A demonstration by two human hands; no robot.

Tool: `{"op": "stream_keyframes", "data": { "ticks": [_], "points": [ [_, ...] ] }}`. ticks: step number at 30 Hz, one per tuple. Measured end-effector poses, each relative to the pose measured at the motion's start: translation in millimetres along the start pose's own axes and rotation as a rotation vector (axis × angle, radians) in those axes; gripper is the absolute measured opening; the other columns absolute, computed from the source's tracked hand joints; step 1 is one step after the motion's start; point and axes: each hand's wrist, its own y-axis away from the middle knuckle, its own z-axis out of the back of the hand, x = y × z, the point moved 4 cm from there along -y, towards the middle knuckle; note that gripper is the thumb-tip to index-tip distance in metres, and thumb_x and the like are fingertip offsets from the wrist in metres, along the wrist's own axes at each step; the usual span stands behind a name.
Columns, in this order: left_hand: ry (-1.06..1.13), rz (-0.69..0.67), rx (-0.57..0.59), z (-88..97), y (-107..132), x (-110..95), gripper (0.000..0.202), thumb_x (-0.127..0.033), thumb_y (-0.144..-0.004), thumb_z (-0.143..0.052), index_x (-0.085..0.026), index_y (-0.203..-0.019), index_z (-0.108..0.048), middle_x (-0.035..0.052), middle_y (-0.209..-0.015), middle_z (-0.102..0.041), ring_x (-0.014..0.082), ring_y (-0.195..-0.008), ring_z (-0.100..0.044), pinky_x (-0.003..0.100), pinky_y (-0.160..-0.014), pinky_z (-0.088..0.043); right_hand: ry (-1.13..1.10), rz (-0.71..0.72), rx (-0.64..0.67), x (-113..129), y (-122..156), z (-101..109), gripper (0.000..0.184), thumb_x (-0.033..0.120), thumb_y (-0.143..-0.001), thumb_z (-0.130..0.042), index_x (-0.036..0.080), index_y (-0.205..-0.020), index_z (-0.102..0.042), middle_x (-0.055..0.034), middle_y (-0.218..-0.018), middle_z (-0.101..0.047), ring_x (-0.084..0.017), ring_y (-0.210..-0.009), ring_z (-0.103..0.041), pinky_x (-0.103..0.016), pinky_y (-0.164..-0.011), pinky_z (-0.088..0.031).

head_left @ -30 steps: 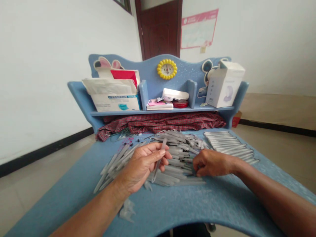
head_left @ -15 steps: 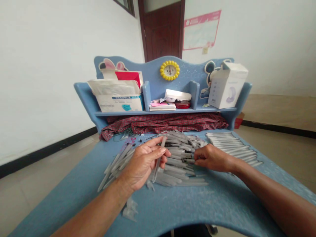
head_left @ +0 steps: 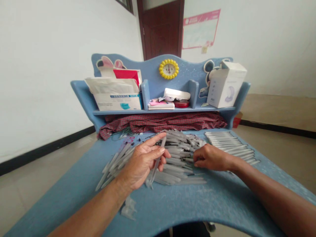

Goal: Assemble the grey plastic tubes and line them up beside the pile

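Between the thumb and fingers of my left hand (head_left: 145, 161) is a clear pen barrel (head_left: 158, 159), held at a slant, with the index finger stretched out past it. My right hand (head_left: 209, 158) is closed at the right side of a heap of translucent pen parts (head_left: 176, 161); what its fingertips pinch is too small to name. To the left, partly behind my left hand, lie more translucent barrels (head_left: 112, 164). A neat row of pens (head_left: 228, 144) with dark ends lies beyond my right hand.
Small clear plastic pieces (head_left: 128, 209) lie on the blue desk (head_left: 172, 207) near its front edge. A checked cloth (head_left: 163, 122) is bunched under the shelf. Above it stand a mask box (head_left: 118, 100), a red round tin (head_left: 182, 104) and a white box (head_left: 225, 87).
The view has shifted slightly. My left index finger has straightened away from the barrel, which stays in that hand. My right hand stays at the heap's right side.
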Motion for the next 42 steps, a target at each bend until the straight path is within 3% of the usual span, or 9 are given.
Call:
{"op": "stream_keyframes", "data": {
  "ticks": [3,9,14,21,31,38,42],
  "points": [
    [-0.028,0.008,0.01,-0.5,0,0,0.051,-0.015,-0.077,-0.059,-0.017,-0.126,-0.044,0.0043,-0.067,-0.064,0.011,-0.05,-0.053,0.02,-0.041,-0.043,0.005,-0.008,-0.004,-1,1,2,0.013,0.024,-0.074,-0.053,0.019,-0.072,-0.065,-0.0007,-0.065,-0.062,-0.011,-0.06,-0.053,-0.021,-0.053,-0.029],
    [-0.095,0.01,0.024,-0.1,-1,1,0.046,-0.017,-0.077,-0.058,-0.015,-0.121,-0.046,0.0039,-0.064,-0.063,0.0105,-0.046,-0.051,0.017,-0.034,-0.039,0.128,-0.198,-0.144,-14,-3,-1,0.019,0.021,-0.077,-0.047,0.021,-0.084,-0.065,-0.0037,-0.073,-0.067,-0.016,-0.069,-0.059,-0.023,-0.058,-0.032],
    [-0.135,0.017,0.047,-0.8,-1,4,0.046,-0.019,-0.078,-0.058,-0.014,-0.121,-0.044,0.0035,-0.064,-0.063,0.0105,-0.045,-0.052,0.016,-0.032,-0.038,0.131,-0.204,-0.192,-10,-9,-9,0.026,0.029,-0.084,-0.041,0.023,-0.091,-0.066,-0.005,-0.082,-0.069,-0.018,-0.078,-0.062,-0.024,-0.063,-0.036],
    [-0.183,0.019,0.079,-3.2,0,10,0.047,-0.021,-0.078,-0.057,-0.014,-0.123,-0.043,0.0023,-0.064,-0.062,0.0109,-0.047,-0.052,0.016,-0.033,-0.039,0.228,-0.216,-0.168,-6,-12,-14,0.029,0.029,-0.083,-0.04,0.026,-0.098,-0.064,-0.0063,-0.085,-0.07,-0.022,-0.082,-0.064,-0.026,-0.061,-0.037],
    [-0.265,0.048,0.106,-5.7,0,15,0.045,-0.023,-0.078,-0.057,-0.016,-0.121,-0.046,0.0014,-0.064,-0.062,0.0098,-0.046,-0.051,0.016,-0.033,-0.037,0.288,-0.236,-0.164,-5,-13,-12,0.029,0.03,-0.083,-0.039,0.021,-0.092,-0.064,-0.0099,-0.081,-0.069,-0.022,-0.079,-0.064,-0.027,-0.061,-0.038],
    [-0.299,0.075,0.117,-7.2,-1,19,0.05,-0.025,-0.076,-0.059,-0.015,-0.123,-0.045,0.0017,-0.064,-0.062,0.0094,-0.045,-0.05,0.016,-0.033,-0.037,0.241,-0.224,-0.203,-9,-14,-11,0.028,0.028,-0.082,-0.041,0.019,-0.09,-0.067,-0.0106,-0.079,-0.069,-0.021,-0.077,-0.063,-0.026,-0.063,-0.04],
    [-0.316,0.085,0.123,-8.2,1,18,0.053,-0.026,-0.074,-0.06,-0.014,-0.124,-0.045,0.0021,-0.064,-0.062,0.0092,-0.044,-0.05,0.016,-0.032,-0.036,-0.064,-0.15,-0.311,-15,-11,0,0.025,0.024,-0.08,-0.045,0.016,-0.086,-0.068,-0.0053,-0.067,-0.066,-0.014,-0.062,-0.059,-0.022,-0.056,-0.039]
  ]
}}
